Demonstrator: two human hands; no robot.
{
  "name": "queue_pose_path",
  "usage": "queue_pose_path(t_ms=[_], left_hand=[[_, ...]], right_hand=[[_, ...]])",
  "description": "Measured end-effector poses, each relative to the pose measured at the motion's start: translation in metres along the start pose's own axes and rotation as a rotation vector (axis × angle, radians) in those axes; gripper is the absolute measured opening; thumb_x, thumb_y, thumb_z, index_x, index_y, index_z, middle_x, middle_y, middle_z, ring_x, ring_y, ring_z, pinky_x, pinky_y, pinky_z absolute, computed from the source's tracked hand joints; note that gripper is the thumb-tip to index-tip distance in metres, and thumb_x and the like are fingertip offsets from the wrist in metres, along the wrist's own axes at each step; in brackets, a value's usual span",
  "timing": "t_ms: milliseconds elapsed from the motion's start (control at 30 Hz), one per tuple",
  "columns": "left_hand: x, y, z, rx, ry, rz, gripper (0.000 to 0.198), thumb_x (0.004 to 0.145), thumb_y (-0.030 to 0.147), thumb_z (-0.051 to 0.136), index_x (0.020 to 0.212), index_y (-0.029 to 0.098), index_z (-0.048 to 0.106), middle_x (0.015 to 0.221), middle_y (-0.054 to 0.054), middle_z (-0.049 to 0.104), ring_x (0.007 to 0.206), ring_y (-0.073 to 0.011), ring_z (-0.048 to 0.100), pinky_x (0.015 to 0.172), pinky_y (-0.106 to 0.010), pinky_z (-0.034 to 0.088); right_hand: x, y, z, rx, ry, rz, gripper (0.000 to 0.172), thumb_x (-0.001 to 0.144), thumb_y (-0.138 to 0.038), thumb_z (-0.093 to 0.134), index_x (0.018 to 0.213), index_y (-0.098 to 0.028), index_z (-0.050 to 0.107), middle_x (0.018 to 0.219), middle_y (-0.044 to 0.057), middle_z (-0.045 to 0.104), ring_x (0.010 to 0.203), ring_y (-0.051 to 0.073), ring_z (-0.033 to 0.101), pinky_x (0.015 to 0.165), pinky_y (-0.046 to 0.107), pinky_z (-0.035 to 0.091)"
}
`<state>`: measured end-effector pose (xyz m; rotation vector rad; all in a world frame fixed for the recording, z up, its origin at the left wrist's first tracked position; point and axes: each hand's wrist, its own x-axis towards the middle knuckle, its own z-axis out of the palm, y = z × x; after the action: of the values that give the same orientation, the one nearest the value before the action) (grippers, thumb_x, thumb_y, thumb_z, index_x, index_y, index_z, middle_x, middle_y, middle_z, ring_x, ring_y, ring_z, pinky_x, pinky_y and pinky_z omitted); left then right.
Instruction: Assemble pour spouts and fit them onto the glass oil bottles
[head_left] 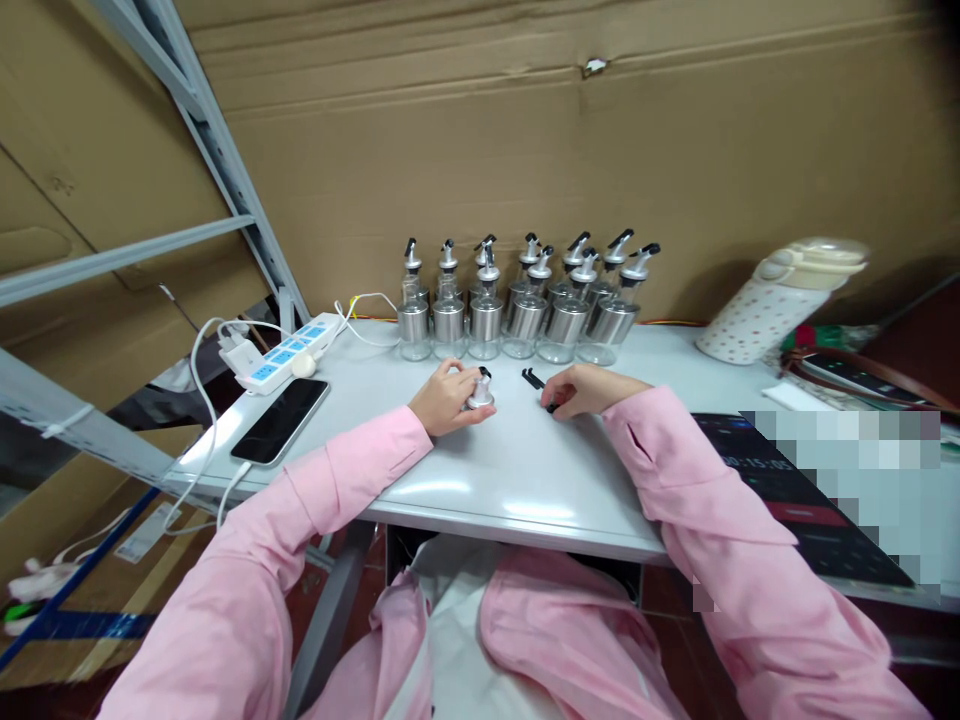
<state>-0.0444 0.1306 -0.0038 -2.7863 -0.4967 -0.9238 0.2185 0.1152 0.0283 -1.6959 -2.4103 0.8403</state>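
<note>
My left hand [444,396] rests on the grey table [480,480], its fingers wrapped around a small silver pourer cap with a black tip [480,390]. My right hand [581,390] lies a little to the right, fingers curled over a small black part [551,407]. Another black piece [532,378] lies on the table between my hands, just left of my right fingers. Both arms are in pink sleeves. Behind my hands stands a cluster of several glass and steel dispenser bottles [525,315] with pourer spouts.
A black phone [280,420] on a white cable lies at the table's left, beside a white and blue power strip [281,355]. A spotted thermos [772,300] lies at the back right. A dark mat [795,500] covers the right side. Cardboard lines the wall.
</note>
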Motion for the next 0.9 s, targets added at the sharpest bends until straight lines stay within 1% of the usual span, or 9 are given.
queue_pose_path(t_ms=[100, 267, 400, 467, 533, 600, 633, 767, 900], left_hand=[[0.0, 0.0, 0.0, -0.017, 0.013, 0.01, 0.058, 0.093, 0.055, 0.017, 0.076, 0.013, 0.054, 0.077, -0.009, 0.062, 0.068, -0.0162, 0.052, 0.082, -0.038, 0.039], [0.001, 0.0, -0.001, -0.012, 0.057, 0.039, 0.058, 0.094, 0.054, 0.018, 0.074, 0.013, 0.053, 0.076, -0.008, 0.062, 0.066, -0.0158, 0.052, 0.08, -0.037, 0.039], [0.0, -0.001, 0.0, -0.017, 0.012, 0.009, 0.061, 0.093, 0.057, 0.015, 0.075, 0.014, 0.054, 0.077, -0.009, 0.062, 0.068, -0.0164, 0.053, 0.082, -0.037, 0.038], [0.0, -0.001, 0.0, -0.03, -0.018, -0.023, 0.064, 0.092, 0.058, 0.011, 0.079, 0.014, 0.055, 0.08, -0.009, 0.063, 0.07, -0.0168, 0.054, 0.084, -0.038, 0.037], [-0.001, 0.0, 0.0, -0.048, -0.032, -0.049, 0.068, 0.091, 0.06, 0.007, 0.083, 0.014, 0.056, 0.082, -0.01, 0.063, 0.073, -0.0173, 0.055, 0.086, -0.039, 0.036], [0.0, 0.0, 0.0, -0.07, -0.025, -0.062, 0.071, 0.09, 0.06, 0.002, 0.085, 0.014, 0.056, 0.085, -0.01, 0.063, 0.078, -0.0187, 0.055, 0.086, -0.039, 0.036], [0.0, 0.0, 0.0, -0.081, -0.014, -0.069, 0.072, 0.09, 0.061, 0.001, 0.086, 0.014, 0.055, 0.087, -0.011, 0.062, 0.082, -0.0196, 0.055, 0.085, -0.039, 0.036], [0.002, 0.003, 0.001, -0.149, 0.041, -0.104, 0.071, 0.088, 0.063, 0.002, 0.097, 0.013, 0.051, 0.098, -0.013, 0.059, 0.093, -0.0213, 0.055, 0.084, -0.038, 0.038], [0.001, 0.004, 0.004, -0.2, 0.07, -0.077, 0.065, 0.089, 0.064, 0.008, 0.113, 0.014, 0.043, 0.111, -0.015, 0.054, 0.108, -0.0217, 0.05, 0.088, -0.037, 0.039]], right_hand=[[0.001, -0.002, 0.002, 0.003, 0.026, -0.023, 0.017, 0.059, -0.022, 0.064, 0.074, -0.019, 0.071, 0.064, -0.002, 0.065, 0.061, 0.013, 0.057, 0.063, 0.023, 0.043], [0.006, -0.005, 0.006, -0.014, 0.125, -0.076, 0.012, 0.059, -0.02, 0.063, 0.068, -0.019, 0.07, 0.059, -0.003, 0.061, 0.057, 0.012, 0.053, 0.06, 0.024, 0.042], [0.002, -0.009, 0.004, 0.001, 0.135, -0.039, 0.018, 0.057, -0.018, 0.065, 0.075, -0.018, 0.069, 0.063, -0.002, 0.062, 0.058, 0.012, 0.055, 0.061, 0.025, 0.043], [-0.001, -0.015, 0.002, 0.012, 0.189, -0.044, 0.017, 0.06, -0.02, 0.064, 0.076, -0.017, 0.068, 0.067, 0.0, 0.064, 0.061, 0.013, 0.056, 0.064, 0.026, 0.043], [-0.004, -0.025, 0.002, 0.065, 0.284, -0.105, 0.014, 0.066, -0.026, 0.061, 0.075, -0.016, 0.065, 0.072, 0.003, 0.065, 0.065, 0.014, 0.056, 0.066, 0.027, 0.044], [-0.006, -0.039, 0.006, 0.17, 0.336, -0.193, 0.02, 0.071, -0.034, 0.058, 0.075, -0.015, 0.064, 0.073, 0.004, 0.065, 0.067, 0.014, 0.056, 0.066, 0.028, 0.044], [-0.007, -0.046, 0.009, 0.232, 0.324, -0.232, 0.025, 0.072, -0.038, 0.058, 0.077, -0.015, 0.064, 0.072, 0.004, 0.064, 0.067, 0.014, 0.056, 0.065, 0.027, 0.044], [-0.005, -0.067, 0.023, 0.463, 0.185, -0.353, 0.039, 0.07, -0.047, 0.061, 0.087, -0.012, 0.065, 0.07, 0.003, 0.063, 0.064, 0.014, 0.056, 0.064, 0.028, 0.045], [-0.002, -0.07, 0.03, 0.644, 0.152, -0.419, 0.039, 0.071, -0.048, 0.062, 0.089, -0.013, 0.064, 0.074, 0.003, 0.063, 0.066, 0.013, 0.056, 0.066, 0.029, 0.045]])
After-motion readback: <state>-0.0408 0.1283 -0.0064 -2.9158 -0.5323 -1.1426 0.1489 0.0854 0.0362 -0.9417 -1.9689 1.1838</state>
